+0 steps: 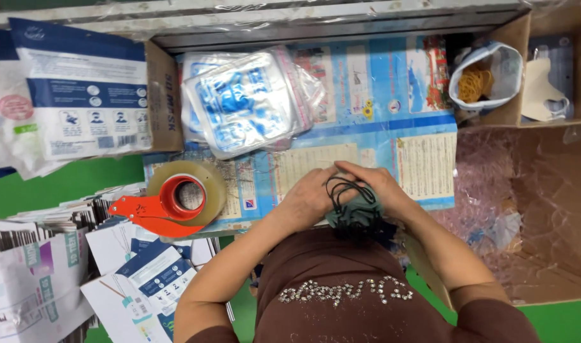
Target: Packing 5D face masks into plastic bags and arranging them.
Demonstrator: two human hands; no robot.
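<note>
My left hand (pixel 306 198) and my right hand (pixel 380 188) meet close to my chest, both closed around a small stack of dark green face masks (pixel 356 215) with black ear loops (pixel 342 188). The loops hang loose over the fingers of both hands. The masks sit just above a printed blue paper sheet (pixel 373 89) that covers the work surface. My thumbs and fingertips touch above the bundle.
A tape dispenser (pixel 176 200) with a red handle lies to the left. Behind it a stack of clear plastic bags (pixel 240 101) rests. A bag of rubber bands (pixel 478 79) stands at the far right. Printed mask pouches (pixel 81 89) and cards (pixel 138 279) fill the left; a cardboard box (pixel 544 209) lies right.
</note>
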